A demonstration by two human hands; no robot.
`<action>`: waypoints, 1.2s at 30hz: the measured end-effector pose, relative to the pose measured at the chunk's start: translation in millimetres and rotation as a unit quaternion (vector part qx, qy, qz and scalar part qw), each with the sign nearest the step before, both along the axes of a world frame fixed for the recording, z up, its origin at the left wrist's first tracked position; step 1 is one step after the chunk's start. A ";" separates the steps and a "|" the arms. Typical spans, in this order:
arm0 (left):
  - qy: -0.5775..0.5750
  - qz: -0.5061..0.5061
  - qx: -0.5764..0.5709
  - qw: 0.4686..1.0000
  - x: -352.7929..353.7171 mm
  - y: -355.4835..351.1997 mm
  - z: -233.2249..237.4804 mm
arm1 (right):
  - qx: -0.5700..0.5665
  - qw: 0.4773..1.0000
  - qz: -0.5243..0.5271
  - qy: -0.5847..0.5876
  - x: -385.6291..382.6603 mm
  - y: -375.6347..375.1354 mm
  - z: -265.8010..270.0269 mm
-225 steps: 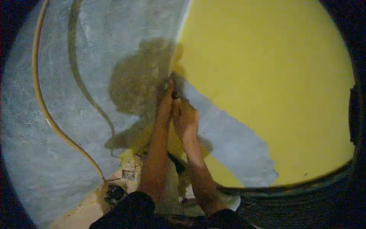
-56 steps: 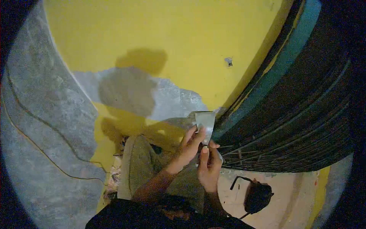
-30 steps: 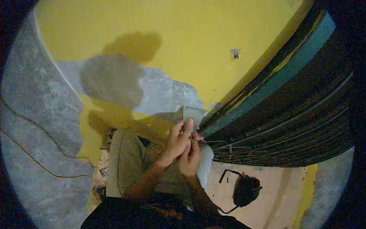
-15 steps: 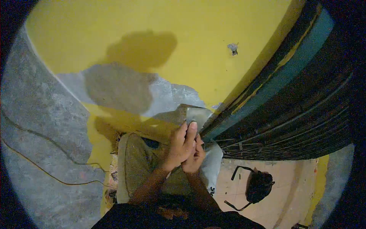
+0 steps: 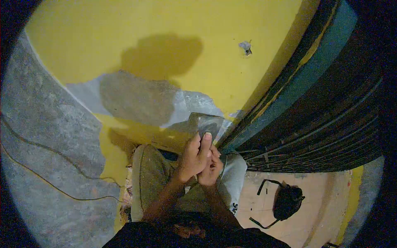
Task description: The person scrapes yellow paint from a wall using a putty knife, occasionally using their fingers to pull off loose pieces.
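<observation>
Scraper: a flat, grey metal scraper with a broad, squared blade [image 5: 210, 123] is held in front of the person's body, blade end toward the wall; its handle is mostly hidden by the fingers.
Left hand: the left hand [image 5: 193, 161] grips the scraper, with 1 digit laid flat along the lower part of the blade.
Right hand: the right hand [image 5: 211, 168] is curled round the scraper just below and beside the left, the 2 hands touching.
Blade edge: close to the wall, its dark shadow just beside it; whether it touches cannot be told.
Wall: a bright yellow painted wall [image 5: 231, 25] fills the upper middle, with a large, rounded shadow on it.
Bare patch: an irregular, bare grey patch [image 5: 138, 97] crosses the yellow, its right end near the blade.
Hole: 1 small, ragged, whitish-edged hole [image 5: 245, 47] sits higher up, right of the shadow.
Shutter: a dark, ribbed shutter [image 5: 314, 128] stands at the right, bordered by a teal strip [image 5: 314, 62].
Cord: a thin brown cord [image 5: 62, 194] runs across a rough grey surface [image 5: 45, 177] at the left.
Bag: 1 small black bag with loose straps [image 5: 288, 201] lies on the pale tan floor [image 5: 252, 198], well apart from the hands.
Clothing: a black top [image 5: 198, 237]; trousers [image 5: 155, 173] olive-toned at left, paler at right.
</observation>
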State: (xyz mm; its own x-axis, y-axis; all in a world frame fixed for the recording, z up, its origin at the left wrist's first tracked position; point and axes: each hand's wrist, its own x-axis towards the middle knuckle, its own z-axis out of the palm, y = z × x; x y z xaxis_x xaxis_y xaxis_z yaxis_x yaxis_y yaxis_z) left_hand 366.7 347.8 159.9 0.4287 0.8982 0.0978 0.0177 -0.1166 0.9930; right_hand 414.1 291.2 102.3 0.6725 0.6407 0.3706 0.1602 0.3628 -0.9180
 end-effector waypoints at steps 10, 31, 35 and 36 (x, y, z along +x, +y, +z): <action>-0.054 0.022 -0.009 0.998 12.3 0.3 16.4 | -0.053 0.992 0.072 0.088 11.7 -2.5 13.3; -0.019 0.126 0.113 0.985 33.5 2.2 75.1 | -0.029 0.996 0.078 0.026 31.1 4.4 83.3; -0.009 0.108 0.100 0.989 20.8 -0.6 78.9 | -0.004 0.998 0.060 0.024 18.3 2.5 84.5; -0.009 0.127 0.114 0.985 19.1 -4.7 70.3 | -0.030 0.999 0.045 -0.004 17.3 0.8 68.6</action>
